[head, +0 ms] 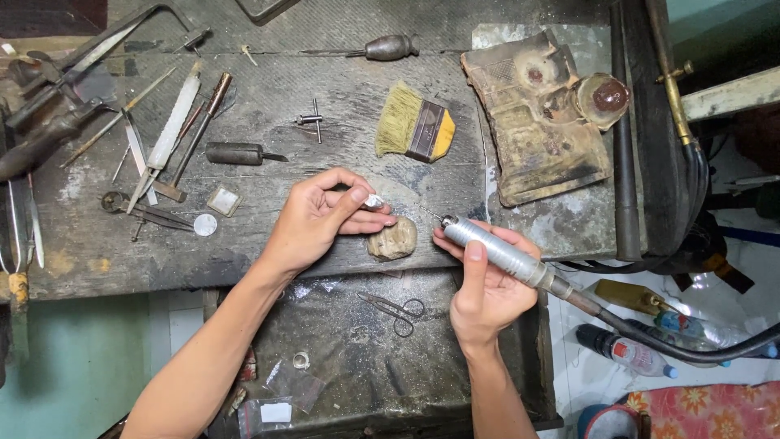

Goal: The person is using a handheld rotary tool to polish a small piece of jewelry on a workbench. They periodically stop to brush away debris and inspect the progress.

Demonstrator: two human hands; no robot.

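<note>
Left hand [317, 218] over the bench [268, 244], fingers pinched shut on a small silver piece [374, 201]; piece held just above a pale lump [392, 239] at the bench's front edge, touching or not cannot be told. Right hand [486, 286] just right of the lump, fingers wrapped closed round a grey metal handpiece [496, 248]; thin bit at its tip aimed up-left toward the piece, a little apart from it; dark hose [674, 345] running off from its rear to the right.

Behind the lump, further back on the bench – a flat brush [414, 126] with yellow bristles; left of the lump, a scatter of files and gravers [175, 130], plus a small round disc [205, 224] and a square plate [223, 200]; right of the brush, a worn rusty slab [536, 122]. Below the lump, in the dark tray [366, 358] under the bench edge – scissors [398, 310] and a small ring [301, 359]. Bottles [626, 351] on the floor, well right of the lump.
</note>
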